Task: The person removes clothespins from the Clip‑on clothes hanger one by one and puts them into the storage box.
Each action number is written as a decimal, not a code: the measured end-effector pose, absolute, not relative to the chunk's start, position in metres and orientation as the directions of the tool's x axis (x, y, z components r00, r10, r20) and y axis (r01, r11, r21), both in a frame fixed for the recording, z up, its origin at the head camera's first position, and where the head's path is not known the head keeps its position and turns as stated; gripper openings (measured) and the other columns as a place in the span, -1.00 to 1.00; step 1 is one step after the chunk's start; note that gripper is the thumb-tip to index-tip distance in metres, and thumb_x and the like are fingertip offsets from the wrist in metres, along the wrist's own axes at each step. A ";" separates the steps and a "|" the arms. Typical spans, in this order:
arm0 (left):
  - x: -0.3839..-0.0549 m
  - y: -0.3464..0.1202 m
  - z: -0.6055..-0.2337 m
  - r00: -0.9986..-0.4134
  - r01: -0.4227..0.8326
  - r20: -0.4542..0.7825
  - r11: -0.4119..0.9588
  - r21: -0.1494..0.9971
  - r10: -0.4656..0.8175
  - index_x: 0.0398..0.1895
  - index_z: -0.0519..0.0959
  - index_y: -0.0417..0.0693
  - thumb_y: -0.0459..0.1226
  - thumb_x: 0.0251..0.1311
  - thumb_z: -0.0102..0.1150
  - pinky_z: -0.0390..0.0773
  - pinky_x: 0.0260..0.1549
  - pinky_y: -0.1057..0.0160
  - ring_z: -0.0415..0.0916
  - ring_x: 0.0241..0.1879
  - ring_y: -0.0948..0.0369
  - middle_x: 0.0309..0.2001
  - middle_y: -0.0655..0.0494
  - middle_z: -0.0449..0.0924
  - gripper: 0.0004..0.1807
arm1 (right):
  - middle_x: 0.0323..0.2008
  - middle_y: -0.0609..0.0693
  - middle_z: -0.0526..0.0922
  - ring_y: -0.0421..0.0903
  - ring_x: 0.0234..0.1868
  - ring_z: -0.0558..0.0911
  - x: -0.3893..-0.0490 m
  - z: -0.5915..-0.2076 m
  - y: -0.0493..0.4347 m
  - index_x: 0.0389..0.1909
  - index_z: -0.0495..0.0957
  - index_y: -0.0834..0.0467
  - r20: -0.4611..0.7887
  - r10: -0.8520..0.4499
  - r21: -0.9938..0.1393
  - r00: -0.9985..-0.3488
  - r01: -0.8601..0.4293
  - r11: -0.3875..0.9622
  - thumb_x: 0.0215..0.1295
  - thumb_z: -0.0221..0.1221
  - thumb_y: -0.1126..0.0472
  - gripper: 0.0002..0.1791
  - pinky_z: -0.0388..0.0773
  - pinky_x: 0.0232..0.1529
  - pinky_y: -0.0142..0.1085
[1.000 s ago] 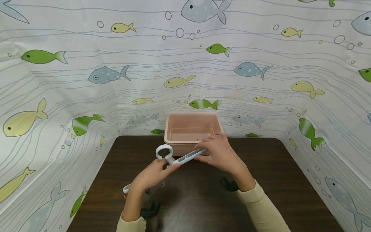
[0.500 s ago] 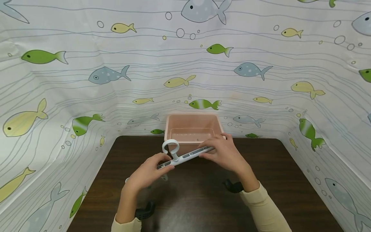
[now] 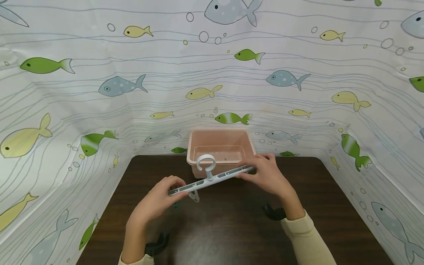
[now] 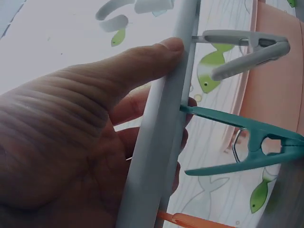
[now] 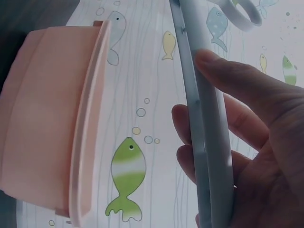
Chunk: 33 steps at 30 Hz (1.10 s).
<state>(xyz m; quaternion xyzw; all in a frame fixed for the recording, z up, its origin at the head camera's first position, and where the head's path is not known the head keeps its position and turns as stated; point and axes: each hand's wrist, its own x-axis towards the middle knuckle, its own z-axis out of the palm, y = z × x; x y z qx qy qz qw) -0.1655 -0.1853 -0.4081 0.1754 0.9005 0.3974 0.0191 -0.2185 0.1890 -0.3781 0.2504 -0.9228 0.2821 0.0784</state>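
Both hands hold up a pale grey plastic clothes hanger with a round hook, tilted higher at its right end. My left hand grips the left end, thumb on the near side and fingers behind. The right hand grips the opposite end the same way. Below the left part of the bar hang a grey clothespin, a teal clothespin and an orange clothespin, the last cut off by the left wrist view's edge. In the right wrist view, fingertips show past the bar, with no clothespin in sight there.
A pink plastic bin stands at the back of the dark wooden table, just beyond the hanger. White fish-print sheeting encloses the back and sides. Black wrist devices sit on both forearms.
My left hand has moved left along the bar to its end, and the right hand slightly right. The hanger has shifted right, so the hook now stands before the bin.
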 end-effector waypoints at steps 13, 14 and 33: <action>-0.161 -0.177 -0.404 -0.905 0.420 0.226 0.676 0.606 0.359 -0.08 0.70 0.30 -0.03 0.41 0.41 0.51 -0.16 0.26 0.41 -0.16 0.36 -0.16 0.49 0.58 -0.88 | 0.07 -0.33 0.79 -0.19 0.14 0.72 -0.206 -0.389 0.170 0.12 0.74 -0.22 0.260 -0.506 -0.333 -0.822 -0.568 0.752 0.37 0.44 -0.16 -0.65 0.23 0.39 0.22; -0.161 -0.176 -0.403 -0.909 0.412 0.223 0.682 0.605 0.351 -0.09 0.71 0.31 -0.03 0.40 0.43 0.51 -0.17 0.26 0.41 -0.16 0.37 -0.16 0.50 0.59 -0.88 | 0.07 -0.34 0.80 -0.22 0.11 0.74 -0.205 -0.388 0.169 0.12 0.75 -0.24 0.264 -0.508 -0.323 -0.820 -0.572 0.754 0.38 0.44 -0.17 -0.66 0.32 0.36 0.18; -0.156 -0.199 -0.397 -0.931 0.365 0.287 0.557 0.746 0.225 0.06 0.64 0.22 -0.19 0.39 0.45 0.62 -0.49 0.25 0.54 -0.45 0.31 -0.17 0.19 0.66 -0.74 | 0.15 -0.18 0.80 -0.18 -0.13 0.76 -0.206 -0.387 0.183 0.21 0.76 -0.24 0.375 -0.461 -0.356 -0.804 -0.584 0.730 0.38 0.42 -0.17 -0.59 0.61 -0.16 -0.18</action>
